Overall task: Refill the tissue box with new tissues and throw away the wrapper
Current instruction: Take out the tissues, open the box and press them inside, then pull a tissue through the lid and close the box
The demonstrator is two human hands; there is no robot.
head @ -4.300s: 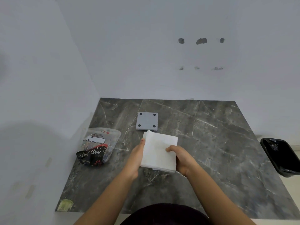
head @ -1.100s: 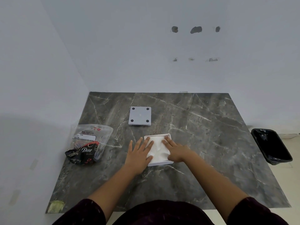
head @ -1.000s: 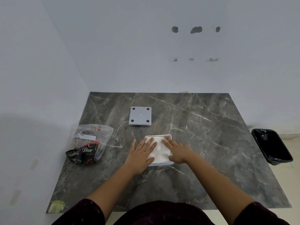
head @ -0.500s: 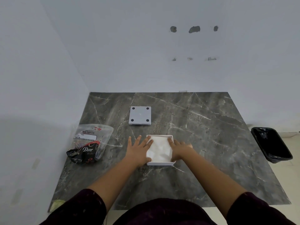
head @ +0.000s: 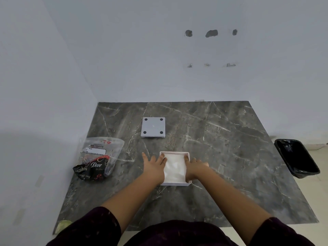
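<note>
**Head view: seating the refill flat in the box**

Head camera shows me the dark grey marble-patterned tabletop, set into a corner of pale walls at the far and left sides, with free edges at the near and right. Off that right edge, on the floor, stands the black-lined rectangular waste bin, well apart from everything else.

On the left lies the clear plastic tissue wrapper with a black printed base, slack and near the left edge. Toward the back sits the grey square lid with four dark round feet, feet up.

Centre-front is the white square tissue box, open, with the white stack of tissues inside. My left hand and right hand lie spread and flat, gripping nothing, fingertips over the side walls and pressing the stack's edges.

I judge the step to be tucking the stack down. Even pressure along both sides should stop corners riding up; pushing one side alone could tip the box. Bare table lies between box and lid, and to the right, for the lid fetch and the wrapper's trip to the bin.
</note>
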